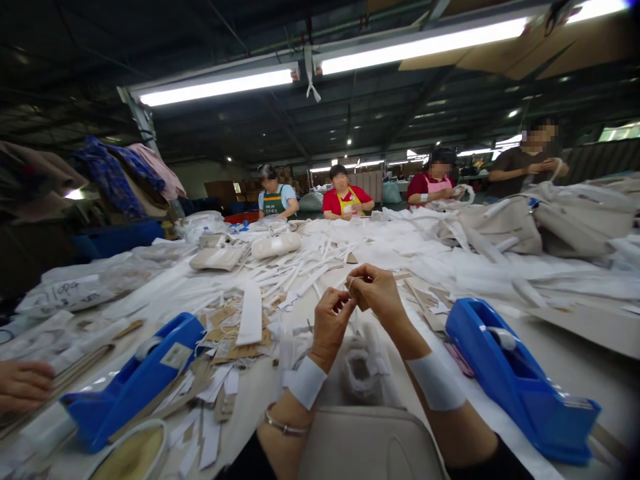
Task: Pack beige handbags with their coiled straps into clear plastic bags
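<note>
Grey bag lies closest; left hand and right hand pinch a brown tag and thin string.

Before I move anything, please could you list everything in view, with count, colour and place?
Ceiling lamps: several, white, overhead
Hanging clothes: several, mixed colours, left
Co-workers: four, varied clothing, far side
Another person's hand: one, left edge
Tape dispensers: two, blue, left and right
Plastic bags: several, translucent, left
Bags: several, beige, right
Pouches: two, beige, back left
Wrapping: much, white, across the middle
Cards: many, tan and white, left
Case: one, grey, bottom centre
Round object: one, yellowish, lower left
Wristbands: two, white, lower centre
Bracelet: one, silver, lower centre
Small piece: one, tan, centre
Left fingers: one set, centre
Right fingers: one set, on small piece
</note>
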`<control>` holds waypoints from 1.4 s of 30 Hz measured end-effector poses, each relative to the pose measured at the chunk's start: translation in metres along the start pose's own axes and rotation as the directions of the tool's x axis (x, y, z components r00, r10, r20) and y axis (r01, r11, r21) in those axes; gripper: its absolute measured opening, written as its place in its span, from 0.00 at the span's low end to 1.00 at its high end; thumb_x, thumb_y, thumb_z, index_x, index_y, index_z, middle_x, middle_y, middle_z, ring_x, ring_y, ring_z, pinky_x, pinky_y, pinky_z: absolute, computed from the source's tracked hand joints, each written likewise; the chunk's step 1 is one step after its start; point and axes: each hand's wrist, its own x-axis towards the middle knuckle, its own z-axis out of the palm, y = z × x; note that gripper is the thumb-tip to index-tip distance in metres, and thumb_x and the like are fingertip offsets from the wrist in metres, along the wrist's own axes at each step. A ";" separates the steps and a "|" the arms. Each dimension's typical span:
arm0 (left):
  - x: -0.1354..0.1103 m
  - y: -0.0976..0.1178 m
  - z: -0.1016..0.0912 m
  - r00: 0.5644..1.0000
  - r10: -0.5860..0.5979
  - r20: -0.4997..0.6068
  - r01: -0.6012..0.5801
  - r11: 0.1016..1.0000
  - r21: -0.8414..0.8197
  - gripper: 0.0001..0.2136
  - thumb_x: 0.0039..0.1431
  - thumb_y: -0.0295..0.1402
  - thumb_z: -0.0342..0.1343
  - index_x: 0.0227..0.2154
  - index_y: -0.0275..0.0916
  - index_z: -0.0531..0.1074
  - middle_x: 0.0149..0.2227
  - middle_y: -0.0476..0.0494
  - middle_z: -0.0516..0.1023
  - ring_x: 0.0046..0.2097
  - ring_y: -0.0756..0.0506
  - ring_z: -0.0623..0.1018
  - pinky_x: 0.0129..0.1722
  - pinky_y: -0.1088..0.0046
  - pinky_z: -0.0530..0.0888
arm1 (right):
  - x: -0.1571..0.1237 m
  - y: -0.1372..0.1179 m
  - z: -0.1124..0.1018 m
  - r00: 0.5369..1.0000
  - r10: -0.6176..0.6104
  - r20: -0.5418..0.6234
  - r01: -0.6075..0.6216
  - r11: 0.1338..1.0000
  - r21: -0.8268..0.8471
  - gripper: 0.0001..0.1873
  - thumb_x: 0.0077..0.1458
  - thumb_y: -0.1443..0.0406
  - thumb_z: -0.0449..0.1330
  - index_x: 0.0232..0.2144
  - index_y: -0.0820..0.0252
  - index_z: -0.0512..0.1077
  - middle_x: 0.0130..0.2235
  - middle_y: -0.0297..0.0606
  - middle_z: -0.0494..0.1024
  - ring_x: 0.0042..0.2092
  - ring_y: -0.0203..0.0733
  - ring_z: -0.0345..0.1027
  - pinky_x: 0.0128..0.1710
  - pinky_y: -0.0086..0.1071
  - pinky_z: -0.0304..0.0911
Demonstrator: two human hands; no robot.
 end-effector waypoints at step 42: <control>0.011 0.009 -0.013 0.971 -0.136 -0.197 0.019 0.865 -0.502 0.07 0.60 0.33 0.57 0.33 0.41 0.63 0.64 0.44 0.63 0.61 0.42 0.69 0.60 0.62 0.64 | 0.008 0.027 -0.006 0.895 0.281 0.347 -0.375 0.894 0.244 0.15 0.29 0.70 0.66 0.27 0.63 0.74 0.23 0.30 0.75 0.25 0.33 0.68 0.29 0.28 0.62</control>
